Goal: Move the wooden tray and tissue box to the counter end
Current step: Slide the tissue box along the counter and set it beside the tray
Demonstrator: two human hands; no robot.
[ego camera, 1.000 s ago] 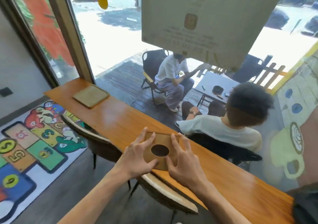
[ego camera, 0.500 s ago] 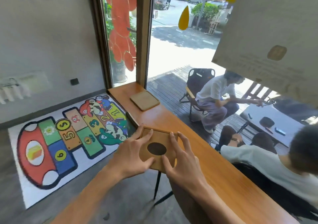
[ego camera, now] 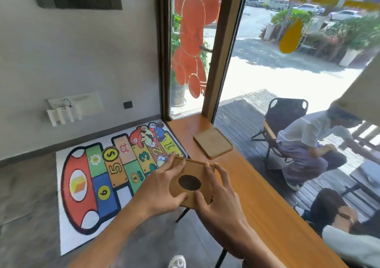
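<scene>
The wooden tissue box, square with a dark oval hole on top, is held in both hands above the near edge of the wooden counter. My left hand grips its left side, and my right hand grips its right side with fingers over the top. The flat square wooden tray lies on the counter near its far end, beyond the box and by the window frame.
The counter runs along a large window and ends at a wooden window post. A colourful hopscotch mat covers the floor to the left. Chair legs stand under the counter. People sit outside behind the glass.
Both hands have carried the tissue box along the counter towards its far end. The tray is now much closer, just beyond the box.
</scene>
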